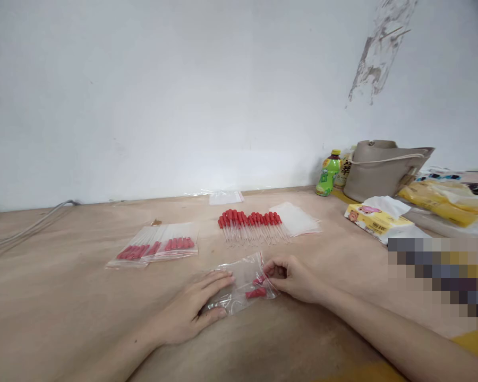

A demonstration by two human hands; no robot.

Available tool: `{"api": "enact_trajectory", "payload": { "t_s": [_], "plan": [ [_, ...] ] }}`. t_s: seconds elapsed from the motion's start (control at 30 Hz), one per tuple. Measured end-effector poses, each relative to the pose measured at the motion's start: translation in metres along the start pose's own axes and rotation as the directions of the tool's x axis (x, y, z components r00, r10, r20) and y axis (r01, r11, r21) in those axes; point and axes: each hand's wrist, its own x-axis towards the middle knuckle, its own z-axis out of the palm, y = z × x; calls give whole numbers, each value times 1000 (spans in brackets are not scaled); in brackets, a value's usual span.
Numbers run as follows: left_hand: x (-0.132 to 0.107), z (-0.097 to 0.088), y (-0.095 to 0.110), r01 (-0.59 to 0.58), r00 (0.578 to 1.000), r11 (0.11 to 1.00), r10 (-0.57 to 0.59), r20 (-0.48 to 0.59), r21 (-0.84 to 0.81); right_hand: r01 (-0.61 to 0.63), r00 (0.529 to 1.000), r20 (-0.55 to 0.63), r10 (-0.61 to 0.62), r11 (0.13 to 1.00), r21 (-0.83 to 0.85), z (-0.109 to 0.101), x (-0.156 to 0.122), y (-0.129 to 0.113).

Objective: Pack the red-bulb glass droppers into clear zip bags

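Note:
A clear zip-lock bag (239, 270) lies flat in front of me, with a red-bulbed dropper (255, 293) inside. My left hand (199, 302) rests on its left part, fingers stretched out and thumb apart, pressing the plastic. At the bag's right end, my right hand (289, 276) has its fingers pinched on a second red-bulbed dropper (258, 280), partly hidden by the fingers and plastic. Just beyond, a row of red-bulbed droppers (249, 220) with clear stems is spread on the table. Filled bags (159, 244) holding several red bulbs overlap to the left.
A stack of flat empty bags (297, 218) lies right of the dropper row, another bag pack (226, 198) by the wall. Rightward stand a green drink bottle (329, 175), a grey bag (376, 172) and a tissue pack (376, 220). A cable (35, 225) runs at far left.

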Motion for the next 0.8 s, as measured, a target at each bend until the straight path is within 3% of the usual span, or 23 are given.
{"api": "enact_trajectory", "payload": {
  "t_s": [0.17,0.33,0.43,0.5,0.6,0.7,0.8],
  "plan": [
    [0,-1,1,10,1000,1000,-10,5,13,85,996,-3,-86,996,-18,-2,0,-3],
    [1,-1,1,-6,1000,1000,6,-4,8,41,992,106,-75,956,292,-1,0,-3],
    [2,0,1,-24,999,1000,24,-21,-16,-10,1000,16,5,943,334,-7,7,5],
    [2,0,1,-25,999,998,23,-36,-57,-20,986,-157,56,975,220,-18,16,12],
    [1,0,2,-9,999,992,3,-48,-127,-79,926,-375,51,995,-60,-42,36,19],
    [1,-1,4,1,999,987,-9,-53,-161,-179,887,-462,7,927,-329,-62,62,20],
    [2,-2,5,5,999,986,-13,-46,-165,-245,871,-492,13,878,-411,-69,90,19]
  ]
}}
